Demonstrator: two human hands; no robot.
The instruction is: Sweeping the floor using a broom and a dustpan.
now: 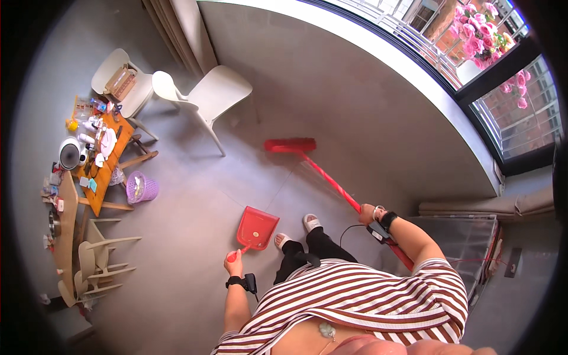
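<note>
My left hand (234, 264) is closed around the short handle of a red plastic dustpan (258, 227). The pan sits in front of my feet, its wide edge pointing away from me; a small pale round spot marks it. Whether it rests on the floor I cannot tell. In my right hand (367, 214) is the red-and-pink striped handle of a broom (329, 179), whose upper end runs back under my forearm. Its red broom head (290, 145) lies farther out, near the wall below the window, apart from the dustpan. Both wrists wear black straps with small devices.
Two white chairs (222, 91) stand at the upper left, one bearing a cardboard box (120, 83). A cluttered wooden table (102, 186) is at left, with a purple wastebasket (142, 187) beside it. Right of me are a transparent storage box (461, 235) and a folded curtain (483, 208).
</note>
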